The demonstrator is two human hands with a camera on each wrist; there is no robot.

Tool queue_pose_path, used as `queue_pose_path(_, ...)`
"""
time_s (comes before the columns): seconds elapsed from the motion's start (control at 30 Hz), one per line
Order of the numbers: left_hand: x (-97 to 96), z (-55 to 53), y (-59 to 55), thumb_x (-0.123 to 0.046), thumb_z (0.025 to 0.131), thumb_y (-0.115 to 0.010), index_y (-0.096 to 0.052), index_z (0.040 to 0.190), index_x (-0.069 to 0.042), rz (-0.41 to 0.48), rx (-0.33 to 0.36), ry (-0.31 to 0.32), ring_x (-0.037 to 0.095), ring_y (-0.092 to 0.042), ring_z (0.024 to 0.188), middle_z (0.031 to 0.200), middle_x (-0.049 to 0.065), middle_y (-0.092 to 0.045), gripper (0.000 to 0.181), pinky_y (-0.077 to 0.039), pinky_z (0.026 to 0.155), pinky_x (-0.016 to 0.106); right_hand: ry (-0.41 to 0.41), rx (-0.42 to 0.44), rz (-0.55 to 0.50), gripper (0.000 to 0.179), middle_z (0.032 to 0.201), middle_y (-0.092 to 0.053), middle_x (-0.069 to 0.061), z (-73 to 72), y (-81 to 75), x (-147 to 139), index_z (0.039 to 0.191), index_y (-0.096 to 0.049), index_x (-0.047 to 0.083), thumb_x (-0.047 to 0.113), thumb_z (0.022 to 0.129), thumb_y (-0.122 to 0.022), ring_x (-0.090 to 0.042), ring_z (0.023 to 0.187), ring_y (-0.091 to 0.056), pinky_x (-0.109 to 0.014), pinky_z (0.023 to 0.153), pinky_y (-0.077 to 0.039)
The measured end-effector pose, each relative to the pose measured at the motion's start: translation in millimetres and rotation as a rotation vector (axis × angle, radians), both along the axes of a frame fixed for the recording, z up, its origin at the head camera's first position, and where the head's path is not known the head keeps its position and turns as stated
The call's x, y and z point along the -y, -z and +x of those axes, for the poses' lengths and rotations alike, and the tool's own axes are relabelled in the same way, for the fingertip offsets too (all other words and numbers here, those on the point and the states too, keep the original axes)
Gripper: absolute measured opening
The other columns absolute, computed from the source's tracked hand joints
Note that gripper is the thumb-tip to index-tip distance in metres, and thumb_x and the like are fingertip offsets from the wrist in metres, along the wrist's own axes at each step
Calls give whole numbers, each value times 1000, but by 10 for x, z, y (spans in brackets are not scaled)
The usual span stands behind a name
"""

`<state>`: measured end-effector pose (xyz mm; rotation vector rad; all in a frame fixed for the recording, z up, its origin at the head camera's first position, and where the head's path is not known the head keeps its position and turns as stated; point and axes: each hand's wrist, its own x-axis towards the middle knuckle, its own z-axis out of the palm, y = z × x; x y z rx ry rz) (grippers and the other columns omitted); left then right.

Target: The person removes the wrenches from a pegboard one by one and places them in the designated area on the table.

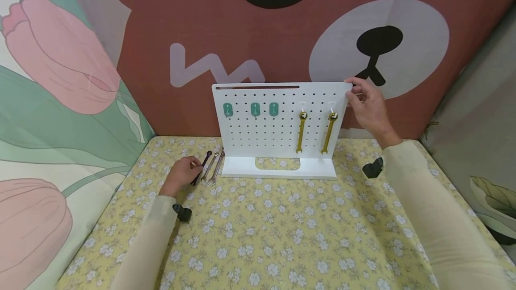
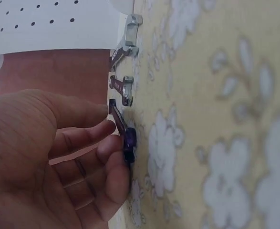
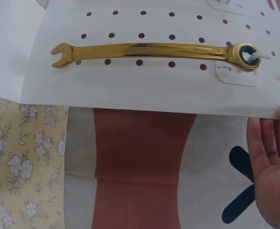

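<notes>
My left hand (image 1: 181, 175) pinches a dark purple combination wrench (image 2: 129, 143) between thumb and curled fingers; the wrench lies on the table, partly behind the fingers. Two silver wrenches, one nearer (image 1: 210, 167) and one farther right (image 1: 217, 167), lie beside it, left of a white pegboard stand (image 1: 266, 140). At the board's top right corner, my right hand (image 1: 369, 107) grips the edge, thumb in front and fingers behind. From white hooks on the board's right half hang two gold wrenches, an inner one (image 1: 301, 132) and an outer one (image 3: 149, 51).
Three green hooks, the leftmost (image 1: 228, 109) among them, are fixed on the board's left half. The table wears a yellow floral cloth (image 1: 262, 232). Behind rises a brown cloth backdrop (image 1: 181, 111) with a bear print. Black wrist devices sit at both sleeves.
</notes>
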<state>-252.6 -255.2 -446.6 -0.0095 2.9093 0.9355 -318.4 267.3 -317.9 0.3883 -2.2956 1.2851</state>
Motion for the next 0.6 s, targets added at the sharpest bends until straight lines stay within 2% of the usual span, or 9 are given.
queue_pose_path(0.1, -12, 13, -11, -18, 106, -57, -66, 115, -2, 16, -30, 15, 23, -56, 65, 96, 14, -67, 21, -46, 58, 40, 2, 2, 2, 37, 112, -61, -16, 4, -4, 5, 144, -58, 12, 14, 107, -57, -26, 92, -60, -19, 80, -52)
queue_pose_path(0.2, -55, 26, -36, -18, 106, -57, -67, 116, -1, 62, -90, 56, 24, -54, 63, 95, 13, -66, 22, -45, 57, 40, 6, 1, 1, 36, 111, -61, -15, 5, -9, 10, 144, -59, 12, 14, 107, -57, -26, 93, -61, -22, 81, -53)
queue_pose_path(0.33, -179, 49, -87, -17, 106, -60, -69, 118, 0, 122, -168, 124, 25, -57, 74, 99, 13, -66, 23, -47, 62, 41, 5, 0, -4, 36, 112, -61, -16, 4, -11, 13, 144, -59, 12, 14, 107, -57, -28, 93, -60, -21, 81, -53)
queue_pose_path(0.6, -533, 81, -156, -17, 104, -65, -72, 112, -4, 203, -216, 226, 23, -62, 87, 100, 7, -68, 17, -53, 76, 44, 4, -4, -6, 36, 111, -60, -15, 10, -9, 13, 143, -59, 11, 13, 108, -56, -27, 92, -60, -18, 80, -51)
